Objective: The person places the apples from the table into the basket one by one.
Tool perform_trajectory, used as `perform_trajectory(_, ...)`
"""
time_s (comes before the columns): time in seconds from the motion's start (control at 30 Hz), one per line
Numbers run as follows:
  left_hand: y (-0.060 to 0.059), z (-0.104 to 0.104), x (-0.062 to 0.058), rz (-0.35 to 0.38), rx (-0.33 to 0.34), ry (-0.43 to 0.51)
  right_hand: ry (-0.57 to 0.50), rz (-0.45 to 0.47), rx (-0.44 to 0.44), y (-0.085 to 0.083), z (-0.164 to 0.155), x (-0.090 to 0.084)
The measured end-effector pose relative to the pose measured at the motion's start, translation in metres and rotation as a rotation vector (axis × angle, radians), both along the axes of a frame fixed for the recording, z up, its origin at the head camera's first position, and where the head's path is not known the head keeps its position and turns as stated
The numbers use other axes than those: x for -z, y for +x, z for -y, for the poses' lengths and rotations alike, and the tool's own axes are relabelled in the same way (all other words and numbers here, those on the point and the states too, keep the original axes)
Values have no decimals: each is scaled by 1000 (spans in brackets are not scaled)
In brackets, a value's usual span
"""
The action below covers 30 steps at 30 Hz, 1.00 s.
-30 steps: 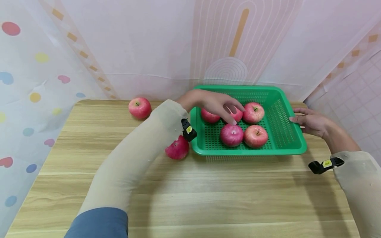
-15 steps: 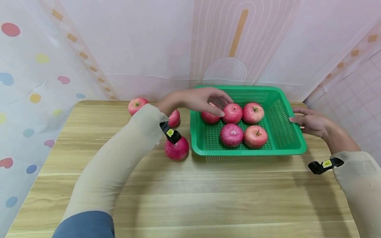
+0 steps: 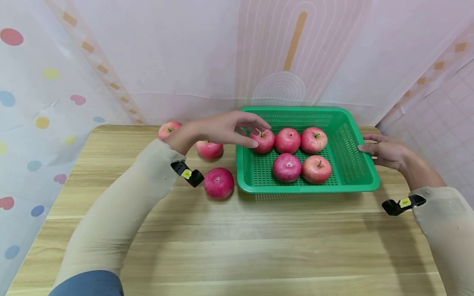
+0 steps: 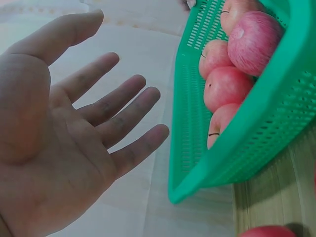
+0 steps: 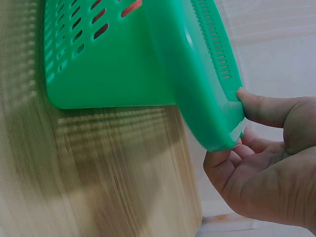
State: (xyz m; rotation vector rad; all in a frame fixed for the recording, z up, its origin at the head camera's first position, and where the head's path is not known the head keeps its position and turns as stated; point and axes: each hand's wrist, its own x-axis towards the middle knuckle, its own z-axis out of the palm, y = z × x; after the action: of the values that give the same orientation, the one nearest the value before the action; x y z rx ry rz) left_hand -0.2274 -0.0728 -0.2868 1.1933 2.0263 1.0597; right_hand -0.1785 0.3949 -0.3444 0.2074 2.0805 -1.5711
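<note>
A green plastic basket (image 3: pixel 307 189) with slotted walls holds several red apples, among them a darker one (image 3: pixel 286 167) in the front row. My left hand (image 3: pixel 226 128) hovers over the basket's left rim, close above the back-left apple (image 3: pixel 263 142). In the left wrist view that hand (image 4: pixel 84 123) has its fingers spread and its palm bare. At the basket's right end my right hand (image 3: pixel 386 152) grips the rim. The right wrist view has its thumb on top of the rim (image 5: pixel 212 98) and the fingers curled beneath.
Left of the basket, three apples lie on the wooden table (image 3: pixel 237 246): a dark red one (image 3: pixel 219 183) near the basket, one (image 3: pixel 209 149) behind it, and another (image 3: pixel 169 129) at the back edge. A patterned curtain (image 3: pixel 185 53) hangs right behind the table.
My left hand has drawn back leftward from the middle of the basket to its left rim, uncovering the back-row apples and one on the table. The right hand stays on the rim.
</note>
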Motion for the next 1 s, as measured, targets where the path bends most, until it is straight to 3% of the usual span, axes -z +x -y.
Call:
perform_trajectory(0.57,22,56,12,9,-156,38,28,-9,-31,-2,-1,2)
perform_trajectory(0.83,32,86,29,15,-238,66,24,-5,-15,-2,-1,1)
perform_trajectory(1.0,37,101,43,-4,-256,94,33,-4,-21,-1,-1,1)
